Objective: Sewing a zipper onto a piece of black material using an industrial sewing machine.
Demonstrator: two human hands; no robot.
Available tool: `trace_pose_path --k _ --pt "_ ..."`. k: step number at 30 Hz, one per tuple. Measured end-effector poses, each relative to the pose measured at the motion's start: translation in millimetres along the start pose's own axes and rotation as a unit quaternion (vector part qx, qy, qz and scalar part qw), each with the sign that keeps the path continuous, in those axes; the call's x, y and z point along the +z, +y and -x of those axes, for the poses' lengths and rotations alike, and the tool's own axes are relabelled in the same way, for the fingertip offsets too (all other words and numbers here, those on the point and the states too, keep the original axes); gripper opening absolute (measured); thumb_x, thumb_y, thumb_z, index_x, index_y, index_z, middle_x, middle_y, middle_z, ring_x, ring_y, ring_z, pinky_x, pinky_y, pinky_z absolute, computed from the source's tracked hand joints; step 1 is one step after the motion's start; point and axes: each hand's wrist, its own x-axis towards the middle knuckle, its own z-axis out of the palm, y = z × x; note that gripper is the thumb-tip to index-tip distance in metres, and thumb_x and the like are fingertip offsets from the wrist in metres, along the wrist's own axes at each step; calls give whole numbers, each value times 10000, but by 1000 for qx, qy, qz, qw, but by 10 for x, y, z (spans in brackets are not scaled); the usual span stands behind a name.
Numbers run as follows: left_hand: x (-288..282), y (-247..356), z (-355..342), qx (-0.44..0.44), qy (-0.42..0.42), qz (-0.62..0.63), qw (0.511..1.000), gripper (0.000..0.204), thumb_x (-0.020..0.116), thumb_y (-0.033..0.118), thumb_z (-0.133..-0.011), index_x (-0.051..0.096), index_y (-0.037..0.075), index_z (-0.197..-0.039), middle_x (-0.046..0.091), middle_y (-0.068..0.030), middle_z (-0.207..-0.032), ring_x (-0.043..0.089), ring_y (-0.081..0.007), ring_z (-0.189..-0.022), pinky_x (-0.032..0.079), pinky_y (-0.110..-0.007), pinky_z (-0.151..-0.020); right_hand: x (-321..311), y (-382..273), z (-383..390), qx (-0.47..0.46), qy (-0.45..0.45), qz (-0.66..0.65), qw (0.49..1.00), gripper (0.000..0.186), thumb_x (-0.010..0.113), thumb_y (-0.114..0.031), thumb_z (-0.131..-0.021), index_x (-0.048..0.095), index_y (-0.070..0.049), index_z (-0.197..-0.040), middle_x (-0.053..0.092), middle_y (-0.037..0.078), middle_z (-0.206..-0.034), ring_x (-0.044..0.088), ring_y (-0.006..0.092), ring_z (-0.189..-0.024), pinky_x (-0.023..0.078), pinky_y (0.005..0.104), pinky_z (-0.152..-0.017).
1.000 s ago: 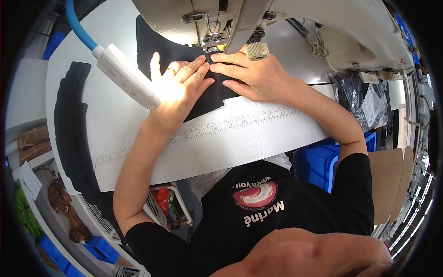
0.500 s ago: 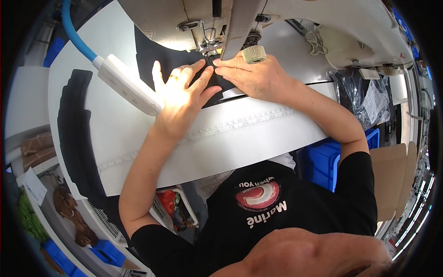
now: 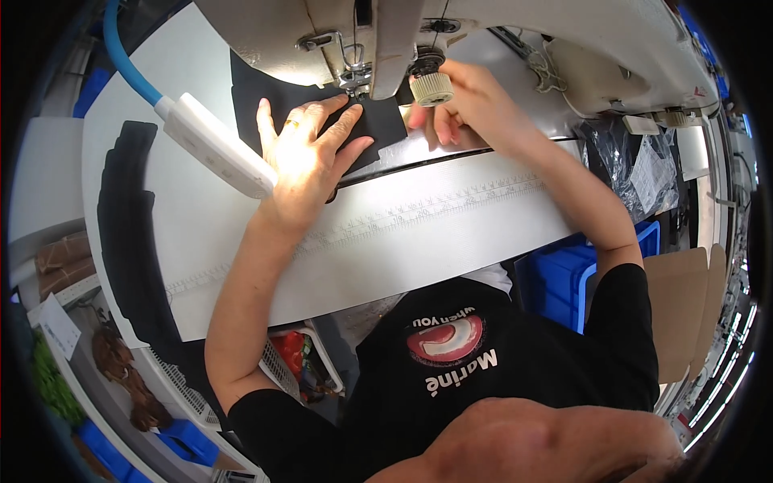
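My left hand [image 3: 304, 165] lies flat with fingers spread on a piece of black fabric [image 3: 384, 121], its fingertips close to the presser foot [image 3: 354, 82] of a sewing machine [image 3: 278, 36]. A ring is on one of its fingers. My right hand [image 3: 475, 101] is raised off the fabric, to the right of the needle area. Its fingers are loosely bent and apart, partly hidden behind the machine's ridged cream knob [image 3: 432, 88]; nothing shows in them. Bright light falls on the left hand from beside a white lamp [image 3: 213, 145].
Overlapping black fabric pieces [image 3: 127, 233] lie along the white table's [image 3: 386, 266] left side. A printed ruler scale [image 3: 419, 211] crosses the table. Right of it are a clear plastic bag [image 3: 616, 165], a blue bin [image 3: 555, 286] and cardboard [image 3: 684, 314]. A white basket [image 3: 322, 354] stands below.
My right hand has lifted off the fabric and moved right, behind the knob. My left hand has shifted slightly left and stays on the fabric, whose right part now shows.
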Motion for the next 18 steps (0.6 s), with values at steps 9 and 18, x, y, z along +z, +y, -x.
trace_pose_path --k 9,18 --pt "37 15 69 18 23 -24 999 368 755 292 -764 704 160 -1104 648 11 -1171 602 -169 -1037 256 -628 -1032 74 315 -100 -298 -34 284 911 245 655 -247 -890 686 -49 -1030 682 69 -994 619 183 -907 507 313 -799" --pt "29 -45 -22 2 10 -7 1000 360 764 308 -754 719 147 -1074 659 2 -1153 615 -165 -1025 271 -507 -1033 164 416 -146 -468 94 496 725 283 683 -248 -834 699 -84 -1063 684 43 -1028 585 226 -1035 490 347 -868"
